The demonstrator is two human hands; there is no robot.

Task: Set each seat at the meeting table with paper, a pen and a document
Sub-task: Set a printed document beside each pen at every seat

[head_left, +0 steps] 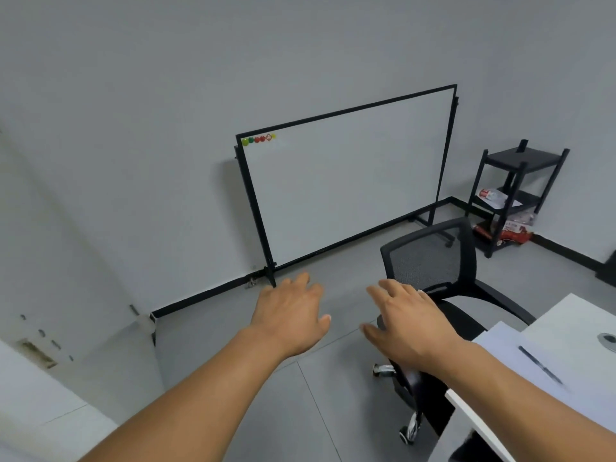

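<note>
Both hands reach out palm-down over the grey floor at centre frame, the left hand (pixel 291 316) and right hand (pixel 408 320) with fingers spread, holding nothing. At lower right a pen (pixel 540 365) lies on paper (pixel 506 355) on the white table (pixel 573 315). A black chair (pixel 430 258) stands just beside it, a whiteboard (pixel 346 175) behind.

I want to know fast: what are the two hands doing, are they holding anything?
Left hand: open, fingers spread, holding nothing.
Right hand: open, fingers spread, holding nothing, in front of the chair.
</note>
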